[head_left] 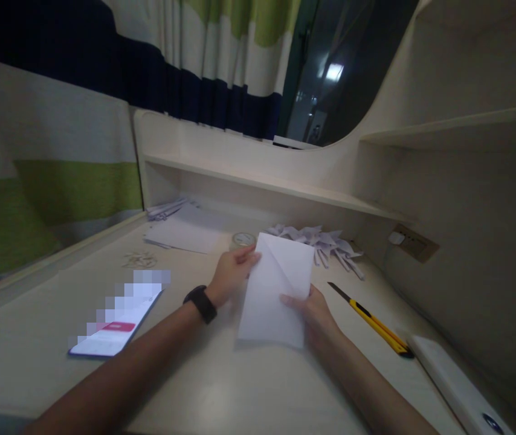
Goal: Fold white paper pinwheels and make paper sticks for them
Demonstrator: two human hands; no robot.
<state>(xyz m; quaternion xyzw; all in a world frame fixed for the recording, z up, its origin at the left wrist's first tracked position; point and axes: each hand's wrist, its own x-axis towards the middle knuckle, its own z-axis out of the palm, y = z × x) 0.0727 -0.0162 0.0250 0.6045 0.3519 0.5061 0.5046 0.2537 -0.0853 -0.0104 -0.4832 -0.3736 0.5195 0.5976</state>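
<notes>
A white sheet of paper, with a diagonal fold near its top, is held up over the desk between my two hands. My left hand, with a dark watch on the wrist, pinches its upper left edge. On the right side, my right hand grips the sheet with the thumb on its front face; the other fingers are mostly hidden behind it. Just beyond the sheet, a roll of tape lies partly covered by my left hand. Behind the paper's upper right is a pile of folded paper pieces.
A phone with a lit screen lies at left, with a small pile of rubber bands beyond it. Stacked paper sits at the back left. A yellow utility knife, blade exposed, lies right of my right hand. A shelf overhangs the back.
</notes>
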